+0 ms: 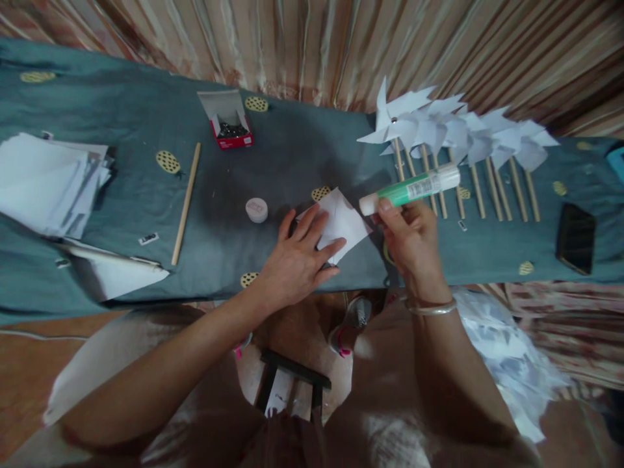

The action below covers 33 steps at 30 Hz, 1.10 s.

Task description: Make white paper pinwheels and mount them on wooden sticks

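Note:
My left hand (pixel 303 257) lies with its fingers spread over a small white paper piece (pixel 344 221), pressing it against the table near the front edge. Creases show on the paper, and part of it is hidden beneath the fingers. In my right hand (pixel 412 234) is a green and white glue stick (pixel 414 188), held tilted just above and right of the paper, its white end toward the paper. A round white cap (pixel 257 210) stands on the cloth left of the paper.
Several white paper pinwheels (pixel 458 130) on wooden sticks lie at the back right. A phone-like dark object (pixel 576 238) is at the far right. Leftward are a wooden stick (pixel 186 203), a red box (pixel 233 133) of small dark pieces and a stack of paper (pixel 49 185).

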{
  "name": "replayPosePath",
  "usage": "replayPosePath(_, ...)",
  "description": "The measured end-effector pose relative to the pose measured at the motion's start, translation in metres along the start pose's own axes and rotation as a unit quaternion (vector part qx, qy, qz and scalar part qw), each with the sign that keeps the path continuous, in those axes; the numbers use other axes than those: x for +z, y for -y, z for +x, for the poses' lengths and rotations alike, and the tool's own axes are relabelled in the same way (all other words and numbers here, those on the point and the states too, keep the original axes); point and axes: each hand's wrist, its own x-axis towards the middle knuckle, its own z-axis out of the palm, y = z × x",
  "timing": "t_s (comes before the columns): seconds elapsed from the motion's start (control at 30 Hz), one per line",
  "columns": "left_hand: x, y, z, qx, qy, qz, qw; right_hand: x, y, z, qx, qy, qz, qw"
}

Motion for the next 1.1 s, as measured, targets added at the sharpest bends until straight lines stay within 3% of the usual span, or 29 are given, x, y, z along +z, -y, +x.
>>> replayPosePath(0.13, -0.002, 0.003, -0.002, 0.018, -0.024, -0.014, 0.999, -0.004, -0.003, 0.008, 0.070, -0.001, 0.077, 0.995)
replayPosePath(0.23, -0.015, 0.013, -0.005, 0.032, -0.073, -0.036, 0.996, -0.002, -0.002, 0.008, 0.121, -0.020, 0.122, 0.985)
replayPosePath(0.37, -0.041, 0.041, -0.013, -0.057, -0.168, 0.009, 0.984, -0.001, 0.001, 0.006, 0.151, -0.050, 0.189, 0.969)
replayPosePath(0.5, -0.051, 0.069, -0.021, -0.139, -0.121, 0.035, 0.982, -0.001, 0.005, 0.004, 0.165, -0.050, 0.224, 0.959)
replayPosePath(0.63, -0.053, 0.076, -0.021, -0.171, -0.115, -0.060, 0.977, 0.001, 0.008, 0.000, 0.153, -0.012, 0.238, 0.959)
replayPosePath(0.7, -0.053, 0.070, -0.018, -0.211, -0.145, -0.178, 0.950, 0.003, 0.009, -0.003, 0.144, -0.002, 0.246, 0.959)
replayPosePath(0.73, -0.053, 0.065, -0.016, -0.235, -0.164, -0.259, 0.923, 0.005, 0.010, -0.005, 0.144, -0.002, 0.251, 0.957)
replayPosePath(0.83, -0.050, 0.048, -0.008, -0.287, -0.180, -0.491, 0.803, 0.014, 0.014, -0.011, 0.173, -0.006, 0.292, 0.941)
replayPosePath(0.9, -0.047, 0.037, -0.003, -0.302, -0.174, -0.560, 0.752, 0.020, 0.018, -0.015, 0.204, 0.003, 0.334, 0.920)
replayPosePath(0.97, -0.044, 0.030, 0.002, -0.307, -0.164, -0.589, 0.729, 0.024, 0.021, -0.017, 0.221, 0.015, 0.354, 0.909)
replayPosePath(1.1, -0.039, 0.025, 0.007, -0.307, -0.153, -0.598, 0.724, 0.027, 0.021, -0.020, 0.228, 0.025, 0.346, 0.910)
